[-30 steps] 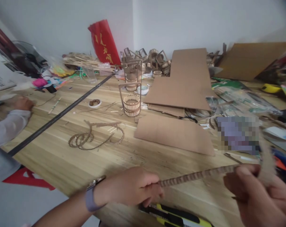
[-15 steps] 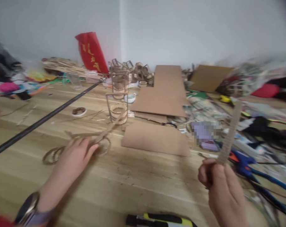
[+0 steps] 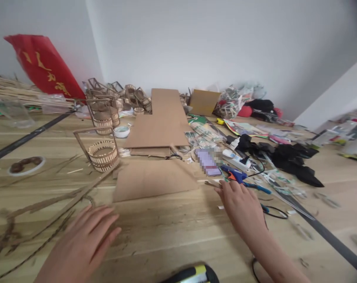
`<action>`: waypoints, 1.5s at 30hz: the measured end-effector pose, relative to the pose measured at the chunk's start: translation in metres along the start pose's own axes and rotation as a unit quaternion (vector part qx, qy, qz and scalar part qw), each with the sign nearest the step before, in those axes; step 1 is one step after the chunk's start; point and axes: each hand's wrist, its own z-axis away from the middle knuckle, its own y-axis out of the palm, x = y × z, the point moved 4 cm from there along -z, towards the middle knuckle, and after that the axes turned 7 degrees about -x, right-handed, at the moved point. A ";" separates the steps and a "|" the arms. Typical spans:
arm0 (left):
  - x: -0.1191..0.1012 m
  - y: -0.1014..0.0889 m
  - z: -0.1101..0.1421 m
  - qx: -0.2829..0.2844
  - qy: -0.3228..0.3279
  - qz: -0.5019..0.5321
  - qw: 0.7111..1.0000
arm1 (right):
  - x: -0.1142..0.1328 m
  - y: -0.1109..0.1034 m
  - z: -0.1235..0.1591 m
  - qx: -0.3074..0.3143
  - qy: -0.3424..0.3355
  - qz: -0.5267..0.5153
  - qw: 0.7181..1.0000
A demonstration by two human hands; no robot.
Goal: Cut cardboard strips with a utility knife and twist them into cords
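Note:
My left hand (image 3: pixel 85 239) is low over the table, fingers spread and holding nothing visible. Beside it, flat brown strips (image 3: pixel 75 202) and a thin ridged dark strip (image 3: pixel 37 251) lie in loose lines. My right hand (image 3: pixel 239 206) reaches to the right of the cardboard, fingers curled down on a thin brown strip (image 3: pixel 210 183) whose end shows past the fingertips. A blue and orange glue gun (image 3: pixel 234 173) lies just beyond that hand. A small slatted basket with a tall square handle (image 3: pixel 103 159) stands ahead of my left hand.
A flat cardboard piece (image 3: pixel 155 181) lies between the hands, larger cardboard (image 3: pixel 161 131) behind it. A phone (image 3: pixel 208 162), a power strip (image 3: pixel 237 160) and black cloth (image 3: pixel 293 161) are at right. A yellow-black tool (image 3: pixel 196 275) lies at the front edge.
The strip earlier stretched between my hands has left them; brown strips lie at left. My left hand has opened, and my right hand has gone down to the tabletop. The view has swung right.

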 end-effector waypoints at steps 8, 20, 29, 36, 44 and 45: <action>-0.007 0.011 0.000 0.068 -0.010 0.019 0.997 | 0.012 0.023 0.017 0.032 -0.031 -0.015 0.999; -0.011 0.027 0.011 0.123 -0.036 0.059 0.990 | -0.027 0.032 -0.001 0.062 0.070 -0.056 0.994; -0.021 0.024 0.006 0.179 -0.050 0.080 0.979 | -0.047 -0.008 -0.048 -0.012 0.051 -0.132 0.990; -0.008 0.038 -0.026 0.253 -0.065 0.085 0.961 | 0.095 -0.047 0.029 0.291 -0.293 -0.408 0.814; 0.040 0.108 -0.107 0.274 -0.126 0.051 0.952 | 0.080 0.015 -0.020 0.174 -0.164 -0.364 0.900; 0.046 0.115 -0.113 0.268 -0.131 0.047 0.953 | 0.074 0.026 -0.027 0.159 -0.144 -0.357 0.909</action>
